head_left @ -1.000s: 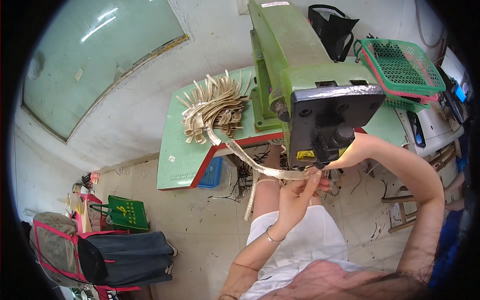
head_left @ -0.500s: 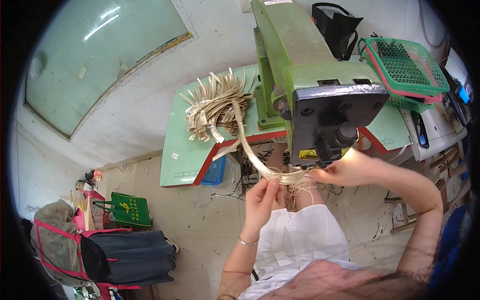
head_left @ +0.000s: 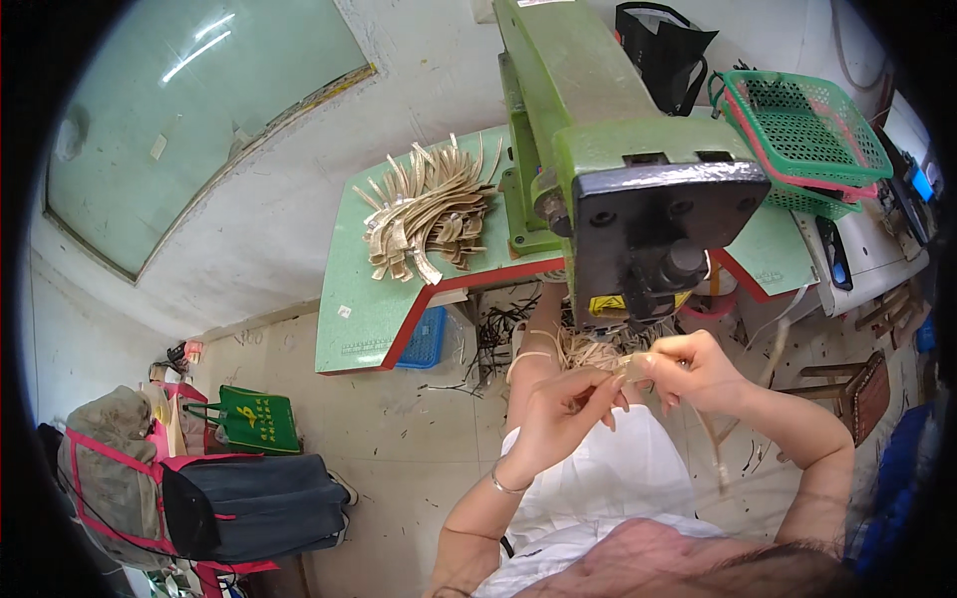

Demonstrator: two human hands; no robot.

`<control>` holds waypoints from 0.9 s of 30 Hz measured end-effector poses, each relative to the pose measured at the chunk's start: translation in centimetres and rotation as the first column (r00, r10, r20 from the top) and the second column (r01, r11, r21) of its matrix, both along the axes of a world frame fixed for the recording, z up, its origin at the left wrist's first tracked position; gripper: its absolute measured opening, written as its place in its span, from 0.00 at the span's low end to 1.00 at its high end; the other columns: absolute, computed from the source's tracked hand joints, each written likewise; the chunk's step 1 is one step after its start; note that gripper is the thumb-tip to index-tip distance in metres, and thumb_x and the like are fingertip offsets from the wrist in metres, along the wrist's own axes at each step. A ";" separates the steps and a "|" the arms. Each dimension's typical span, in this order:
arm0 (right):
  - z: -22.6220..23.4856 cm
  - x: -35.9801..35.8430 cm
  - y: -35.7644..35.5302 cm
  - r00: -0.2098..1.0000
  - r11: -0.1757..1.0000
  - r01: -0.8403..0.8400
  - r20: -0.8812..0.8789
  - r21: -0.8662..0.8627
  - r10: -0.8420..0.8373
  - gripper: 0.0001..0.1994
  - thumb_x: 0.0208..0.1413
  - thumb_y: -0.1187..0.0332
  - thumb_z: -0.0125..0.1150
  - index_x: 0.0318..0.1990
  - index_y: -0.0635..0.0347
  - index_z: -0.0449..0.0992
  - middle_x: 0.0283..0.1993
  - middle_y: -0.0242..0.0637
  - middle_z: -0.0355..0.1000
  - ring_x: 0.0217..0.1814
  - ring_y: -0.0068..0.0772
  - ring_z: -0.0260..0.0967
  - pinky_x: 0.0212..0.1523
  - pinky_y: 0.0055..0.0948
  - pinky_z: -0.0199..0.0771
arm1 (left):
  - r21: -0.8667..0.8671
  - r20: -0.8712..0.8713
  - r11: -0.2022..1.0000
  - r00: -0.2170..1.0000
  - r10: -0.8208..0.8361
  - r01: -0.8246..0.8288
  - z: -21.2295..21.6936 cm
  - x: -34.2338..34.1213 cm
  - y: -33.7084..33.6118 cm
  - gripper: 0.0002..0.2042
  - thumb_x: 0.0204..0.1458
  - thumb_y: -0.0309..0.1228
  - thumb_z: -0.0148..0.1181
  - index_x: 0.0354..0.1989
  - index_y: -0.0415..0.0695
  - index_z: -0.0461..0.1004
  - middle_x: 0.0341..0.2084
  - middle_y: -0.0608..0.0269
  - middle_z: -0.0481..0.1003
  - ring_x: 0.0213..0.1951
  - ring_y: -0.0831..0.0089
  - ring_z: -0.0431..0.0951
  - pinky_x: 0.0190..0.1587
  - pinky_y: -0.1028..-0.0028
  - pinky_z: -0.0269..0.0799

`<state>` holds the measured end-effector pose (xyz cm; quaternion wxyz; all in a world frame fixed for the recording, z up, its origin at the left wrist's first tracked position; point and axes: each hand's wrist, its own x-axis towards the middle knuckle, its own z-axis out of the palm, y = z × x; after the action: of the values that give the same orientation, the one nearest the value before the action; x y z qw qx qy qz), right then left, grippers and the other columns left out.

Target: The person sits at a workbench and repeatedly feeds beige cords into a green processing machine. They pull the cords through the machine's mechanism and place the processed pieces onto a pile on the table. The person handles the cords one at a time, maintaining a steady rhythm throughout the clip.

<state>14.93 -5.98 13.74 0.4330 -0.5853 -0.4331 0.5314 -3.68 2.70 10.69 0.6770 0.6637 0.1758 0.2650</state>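
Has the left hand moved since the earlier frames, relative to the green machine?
Yes. The left hand has come up and rightward, closing toward the machine's black head and now meeting the right hand on the pale strip below it.

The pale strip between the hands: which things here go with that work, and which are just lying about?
In use: the pale strip, pinched by left hand and right hand; pile of strips; green machine; green table.

Lying about: green baskets, black bag, backpack, green carrier bag.
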 end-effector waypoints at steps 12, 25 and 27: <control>1.1 3.2 -0.9 0.915 0.992 0.043 -0.395 -0.116 -0.086 0.11 0.60 0.67 0.50 0.38 0.68 0.71 0.28 0.31 0.67 0.20 0.13 0.53 0.17 0.17 0.52 | -0.224 0.066 0.950 0.969 0.239 -0.219 -0.8 2.8 -0.3 0.08 0.55 0.26 0.54 0.27 0.35 0.74 0.19 0.65 0.74 0.19 0.83 0.71 0.21 0.84 0.65; 2.2 0.8 2.5 0.998 0.997 0.044 0.043 -0.056 -0.042 0.09 0.52 0.67 0.61 0.34 0.64 0.77 0.24 0.31 0.73 0.19 0.12 0.63 0.17 0.15 0.61 | -0.286 0.163 0.839 0.840 0.518 -0.462 -4.3 0.0 -1.8 0.07 0.57 0.26 0.50 0.32 0.34 0.72 0.22 0.61 0.72 0.19 0.80 0.70 0.21 0.83 0.65; 2.6 0.3 2.8 0.996 0.997 0.065 0.062 0.040 -0.068 0.10 0.51 0.67 0.63 0.36 0.66 0.76 0.26 0.33 0.74 0.22 0.14 0.66 0.21 0.17 0.65 | -0.323 0.165 0.840 0.848 0.503 -0.436 -4.5 -0.3 -2.0 0.08 0.58 0.27 0.50 0.34 0.34 0.72 0.23 0.62 0.73 0.22 0.80 0.71 0.24 0.83 0.65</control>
<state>15.25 -3.20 16.37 0.4475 -0.6077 -0.4368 0.4895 -4.02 0.66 6.19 0.6919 0.4620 0.2848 0.4761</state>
